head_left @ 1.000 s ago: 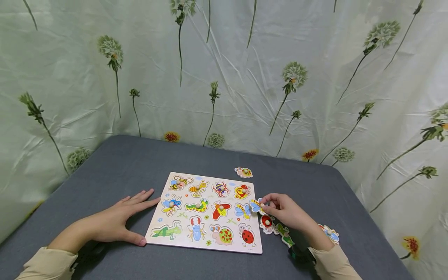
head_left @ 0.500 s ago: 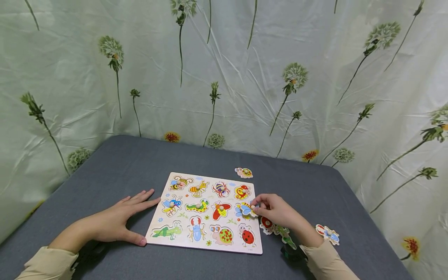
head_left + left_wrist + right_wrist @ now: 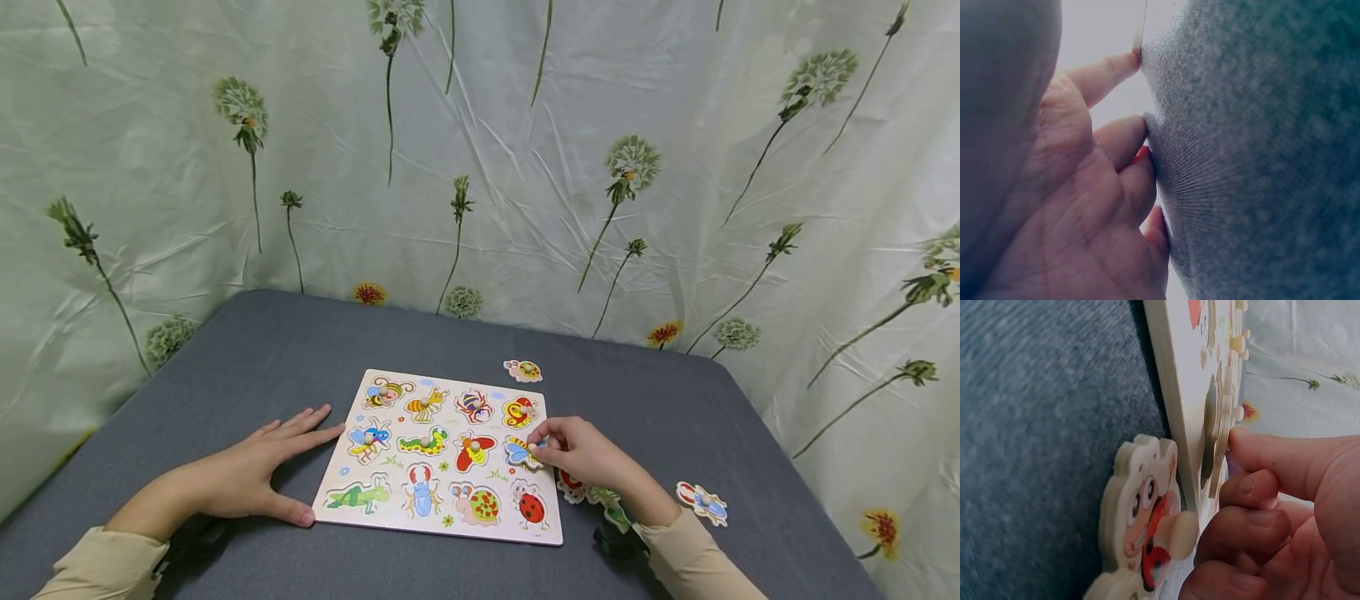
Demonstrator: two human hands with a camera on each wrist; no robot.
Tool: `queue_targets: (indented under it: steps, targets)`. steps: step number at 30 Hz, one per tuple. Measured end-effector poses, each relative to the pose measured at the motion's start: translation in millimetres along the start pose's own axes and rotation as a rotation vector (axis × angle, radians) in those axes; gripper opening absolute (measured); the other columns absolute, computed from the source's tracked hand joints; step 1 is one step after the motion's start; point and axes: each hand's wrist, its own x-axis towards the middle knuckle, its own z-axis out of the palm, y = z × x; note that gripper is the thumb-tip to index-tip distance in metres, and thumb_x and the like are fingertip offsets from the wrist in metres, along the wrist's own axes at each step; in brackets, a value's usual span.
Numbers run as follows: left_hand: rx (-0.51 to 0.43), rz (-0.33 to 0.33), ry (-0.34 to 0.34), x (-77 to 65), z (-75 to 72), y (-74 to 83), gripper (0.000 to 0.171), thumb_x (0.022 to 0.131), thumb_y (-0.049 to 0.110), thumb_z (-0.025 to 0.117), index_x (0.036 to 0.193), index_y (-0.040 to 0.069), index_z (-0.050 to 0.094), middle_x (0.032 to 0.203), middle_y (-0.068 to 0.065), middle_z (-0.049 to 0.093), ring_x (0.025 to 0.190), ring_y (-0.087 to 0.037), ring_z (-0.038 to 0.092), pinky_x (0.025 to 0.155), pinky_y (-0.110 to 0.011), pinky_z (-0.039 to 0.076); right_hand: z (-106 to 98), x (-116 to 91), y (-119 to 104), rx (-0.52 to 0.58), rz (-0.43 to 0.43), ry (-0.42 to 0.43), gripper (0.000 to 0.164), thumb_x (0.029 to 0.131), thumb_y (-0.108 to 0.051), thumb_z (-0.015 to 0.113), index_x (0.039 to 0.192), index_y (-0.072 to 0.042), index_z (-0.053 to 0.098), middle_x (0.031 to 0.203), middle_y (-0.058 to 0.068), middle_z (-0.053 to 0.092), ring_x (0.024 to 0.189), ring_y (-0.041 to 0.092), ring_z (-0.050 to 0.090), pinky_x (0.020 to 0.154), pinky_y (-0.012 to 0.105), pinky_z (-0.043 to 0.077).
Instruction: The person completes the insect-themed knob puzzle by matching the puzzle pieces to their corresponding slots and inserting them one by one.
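My right hand (image 3: 585, 454) pinches the knob of a blue-winged bee puzzle piece (image 3: 519, 452) over the right side of the wooden insect puzzle board (image 3: 405, 522). In the right wrist view, thumb and fingertips of the right hand (image 3: 1291, 494) meet near the board's surface; whether the piece lies flush in its recess cannot be told. My left hand (image 3: 240, 471) lies spread at the board's left side, thumb at the near corner and index fingertip at the edge. Its palm fills much of the left wrist view. A ladybug piece (image 3: 1141, 519) lies beside the board below the right hand.
Partly under the right forearm lies a green insect piece (image 3: 613, 510). Farther right is a stag beetle piece (image 3: 702, 503), and a snail piece (image 3: 522, 371) lies beyond the board. Knobbed pieces sit in the board's upper rows. A flowered curtain (image 3: 525, 167) hangs behind the grey table (image 3: 300, 342).
My right hand has moved left, carrying the bee piece from beyond the board's right edge onto its matching picture. The stag beetle piece is more exposed. My left hand stays put.
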Motion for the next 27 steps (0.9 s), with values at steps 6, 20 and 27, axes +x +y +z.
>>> queue_targets:
  steps: [6, 20, 27]
  targets:
    - [-0.003, -0.003, -0.006, 0.4, -0.2, 0.1, 0.114, 0.076, 0.066, 0.088, 0.169, 0.028, 0.036, 0.179, -0.024, 0.016, 0.161, -0.061, 0.014, 0.120, -0.084, 0.010, 2.6, 0.7, -1.3, 0.002, 0.005, 0.002, 0.016, 0.103, -0.016, 0.071, 0.110, -0.002, 0.073, 0.071, -0.005, 0.049, 0.055, 0.006, 0.041, 0.049, 0.021, 0.034]
    - [0.007, -0.005, 0.001, 0.5, -0.6, 0.2, 0.115, 0.075, 0.067, 0.088, 0.169, 0.028, 0.036, 0.179, -0.023, 0.017, 0.161, -0.060, 0.015, 0.121, -0.083, 0.010, 3.8, 1.4, 0.0, -0.019, -0.007, -0.012, 0.015, 0.102, -0.018, 0.073, 0.106, -0.004, 0.073, 0.070, -0.006, 0.049, 0.055, 0.004, 0.042, 0.049, 0.020, 0.035]
    - [0.004, -0.010, -0.003, 0.5, -0.1, 0.3, 0.115, 0.075, 0.067, 0.088, 0.169, 0.028, 0.036, 0.179, -0.023, 0.017, 0.161, -0.060, 0.014, 0.121, -0.083, 0.010, 4.0, 0.6, -2.0, -0.018, -0.011, -0.013, 0.016, 0.102, -0.019, 0.074, 0.107, -0.004, 0.073, 0.070, -0.006, 0.049, 0.054, 0.005, 0.043, 0.048, 0.021, 0.036]
